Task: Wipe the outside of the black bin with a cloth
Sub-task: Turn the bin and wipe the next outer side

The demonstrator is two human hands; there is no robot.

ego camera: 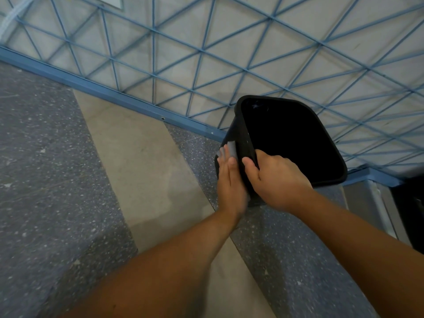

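Occupying the centre right of the frame: black bin (291,138), rectangular with rounded corners, tilted so its open mouth faces the camera; interior dark, no contents discernible.

Right hand (273,177): grips the bin's near rim at lower centre right, thumb on the outer face, fingers curled over the edge into the mouth. Forearm runs off to the lower right of the frame.

Left hand (230,180): fingers straight and together, palm pressed flat against the bin's left outer wall, just left of the right hand. Forearm enters from the bottom centre.

Cloth (228,150): grey, small, lying between the left hand and the bin wall; only its upper portion shows above the fingertips, the rest hidden under the palm.

Floor (57,168): dark grey speckled bands alternating with a plain beige band, running diagonally across the left and lower frame.

Grille (199,51): blue wire lattice of triangles across the upper frame, set on a blue base rail, pale wall behind. The bin overlaps it; whether they touch cannot be told.

Lower right edge: a grey metallic fitting (376,203), partly cut off, identity unclear.
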